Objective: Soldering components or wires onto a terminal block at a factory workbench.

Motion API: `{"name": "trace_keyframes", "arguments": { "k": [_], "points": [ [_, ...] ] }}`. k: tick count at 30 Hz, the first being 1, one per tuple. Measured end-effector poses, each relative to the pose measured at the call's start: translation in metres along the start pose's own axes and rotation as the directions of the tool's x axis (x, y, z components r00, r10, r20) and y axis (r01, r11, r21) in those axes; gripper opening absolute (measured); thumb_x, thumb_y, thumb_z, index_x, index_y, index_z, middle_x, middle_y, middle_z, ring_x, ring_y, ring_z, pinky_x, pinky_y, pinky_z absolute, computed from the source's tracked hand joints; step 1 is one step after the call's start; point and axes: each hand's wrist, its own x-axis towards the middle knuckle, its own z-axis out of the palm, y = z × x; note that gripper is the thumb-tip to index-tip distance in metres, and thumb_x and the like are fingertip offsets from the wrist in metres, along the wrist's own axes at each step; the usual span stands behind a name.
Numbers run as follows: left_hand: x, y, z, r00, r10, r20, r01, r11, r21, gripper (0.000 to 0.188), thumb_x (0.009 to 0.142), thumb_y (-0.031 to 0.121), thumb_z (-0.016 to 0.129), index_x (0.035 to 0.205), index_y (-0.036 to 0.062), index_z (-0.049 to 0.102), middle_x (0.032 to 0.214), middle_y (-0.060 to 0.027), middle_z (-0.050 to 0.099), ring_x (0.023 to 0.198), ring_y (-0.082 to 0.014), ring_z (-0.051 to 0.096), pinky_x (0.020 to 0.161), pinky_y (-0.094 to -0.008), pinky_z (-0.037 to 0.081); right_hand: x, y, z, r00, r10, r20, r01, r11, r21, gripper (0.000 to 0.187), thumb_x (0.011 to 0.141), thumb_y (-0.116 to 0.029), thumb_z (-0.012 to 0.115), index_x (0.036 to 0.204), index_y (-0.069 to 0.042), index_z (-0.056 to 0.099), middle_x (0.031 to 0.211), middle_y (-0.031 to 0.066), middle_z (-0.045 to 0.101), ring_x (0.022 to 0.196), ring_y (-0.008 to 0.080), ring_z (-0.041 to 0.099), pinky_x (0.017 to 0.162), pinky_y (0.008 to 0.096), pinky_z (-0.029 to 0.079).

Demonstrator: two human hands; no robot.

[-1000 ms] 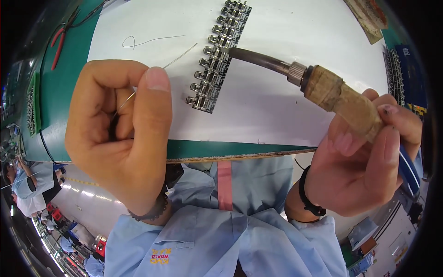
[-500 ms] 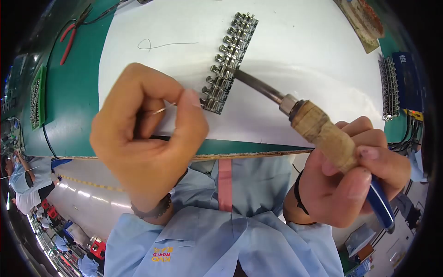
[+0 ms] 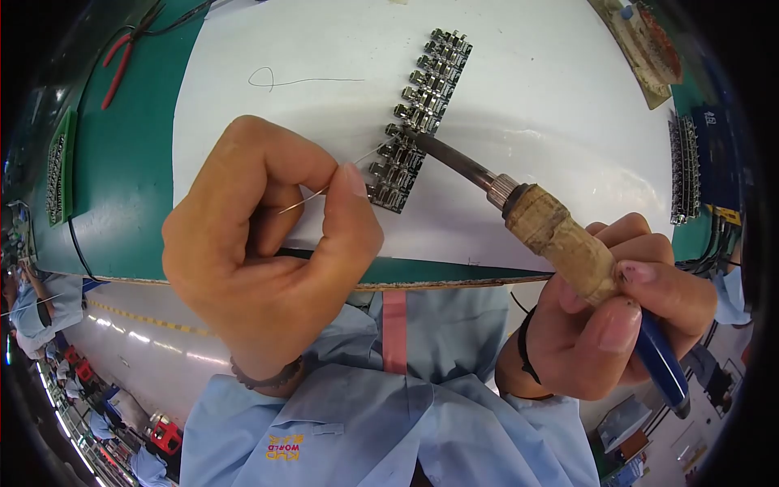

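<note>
A strip of small circuit boards with metal connectors (image 3: pixel 438 81) lies slantwise on the white sheet. My right hand (image 3: pixel 625 308) is closed round the handle of a soldering iron (image 3: pixel 560 235), which is wrapped in tan tape and has a blue end. The iron's dark tip touches, or sits right over, the strip below its middle. Between thumb and forefinger my left hand (image 3: pixel 272 235) pinches a thin solder wire (image 3: pixel 302 203). Its free end reaches up to the strip close to the iron's tip; whether wire and tip touch I cannot tell.
A loose looped wire (image 3: pixel 304 80) lies on the white sheet (image 3: pixel 219 114). Red-handled pliers (image 3: pixel 118 73) and a green board (image 3: pixel 63 170) are at the left. A worn tray with a sponge (image 3: pixel 649 49) is at the far right, above another connector strip (image 3: pixel 684 170) by a dark blue box (image 3: pixel 720 154).
The strip appears shifted slightly right and down in view. My left hand has moved a little right, and the solder wire now reaches the strip near the iron's tip.
</note>
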Motion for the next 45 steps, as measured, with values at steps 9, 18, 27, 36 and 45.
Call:
{"name": "trace_keyframes", "arguments": {
  "k": [9, 18, 27, 36, 45],
  "points": [
    [0.002, -0.001, 0.0, 1.0, 0.008, 0.022, -0.009, 1.0, 0.028, 0.016, 0.075, -0.005, 0.066, 0.073, 0.0031, 0.053, 0.06, 0.0077, 0.037, 0.053, 0.0007, 0.021, 0.049, -0.0195, 0.013, 0.003, -0.006, 0.002, 0.998, 0.065, 0.026, -0.063, 0.995, -0.071, 0.019, 0.083, -0.017, 0.054, 0.093, -0.002, 0.047, 0.052, 0.0039, 0.048, 0.046, 0.0108, 0.043, 0.055, 0.031, 0.039],
    [0.0, 0.0, 0.001, 0.999, 0.036, -0.014, -0.035, 0.999, 0.038, 0.017, 0.076, -0.003, 0.068, 0.073, 0.003, 0.052, 0.06, 0.0079, 0.037, 0.053, 0.0006, 0.02, 0.049, -0.0199, 0.012, -0.003, -0.005, 0.011, 0.997, 0.057, -0.054, -0.06, 0.996, -0.065, 0.019, 0.083, -0.017, 0.054, 0.093, -0.002, 0.047, 0.052, 0.0047, 0.048, 0.046, 0.0109, 0.042, 0.053, 0.0306, 0.039],
    [0.0, 0.0, 0.001, 0.999, 0.0, -0.039, 0.001, 1.0, 0.023, 0.017, 0.076, -0.002, 0.068, 0.073, 0.003, 0.052, 0.059, 0.008, 0.036, 0.052, 0.0009, 0.02, 0.049, -0.02, 0.011, -0.001, -0.008, 0.001, 0.995, 0.097, -0.006, -0.097, 0.995, -0.018, 0.02, 0.084, -0.018, 0.055, 0.094, -0.002, 0.047, 0.055, 0.0062, 0.048, 0.048, 0.0112, 0.041, 0.051, 0.0284, 0.037],
    [-0.001, 0.0, 0.0, 1.0, 0.024, -0.008, -0.024, 1.0, 0.015, 0.016, 0.074, -0.004, 0.067, 0.072, 0.0027, 0.052, 0.058, 0.0082, 0.036, 0.052, 0.0011, 0.02, 0.049, -0.0199, 0.011, -0.007, 0.003, -0.001, 0.995, 0.044, -0.085, -0.041, 0.998, 0.04, 0.019, 0.085, -0.018, 0.052, 0.092, -0.001, 0.047, 0.057, 0.0059, 0.044, 0.048, 0.0108, 0.036, 0.05, 0.0277, 0.032],
    [-0.001, 0.0, 0.0, 1.0, 0.016, 0.001, -0.016, 1.0, 0.024, 0.016, 0.072, -0.006, 0.065, 0.07, 0.0026, 0.052, 0.06, 0.0075, 0.038, 0.052, 0.0008, 0.02, 0.049, -0.0199, 0.012, -0.004, 0.014, 0.0, 0.992, -0.019, -0.128, 0.031, 0.996, 0.086, 0.018, 0.084, -0.017, 0.05, 0.091, -0.001, 0.047, 0.058, 0.0053, 0.042, 0.048, 0.0103, 0.032, 0.05, 0.0274, 0.029]
  ]
}}
